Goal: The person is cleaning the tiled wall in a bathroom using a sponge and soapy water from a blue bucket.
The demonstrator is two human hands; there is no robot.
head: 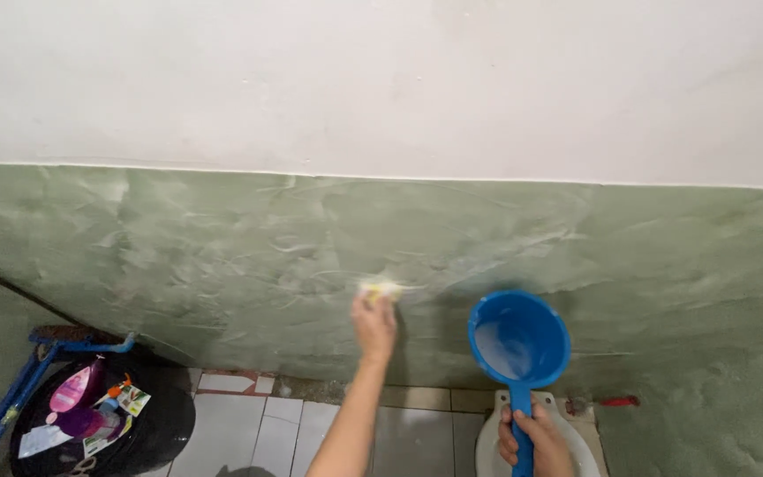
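a yellow sponge (379, 290) is pinched by the fingers of the left hand (374, 325) and pressed against the green wall (222, 256), which is streaked with pale smears. at 3 o'clock from it, a blue dipper (519, 341) holding a little water is held upright, its handle wrapped by the closed fingers of the right hand (533, 437) above a white toilet bowl (487, 446). at 8 o'clock, a black bin bag (156, 428) with bottles is seen beside a blue-handled brush (24, 384) on the tiled floor (258, 424).
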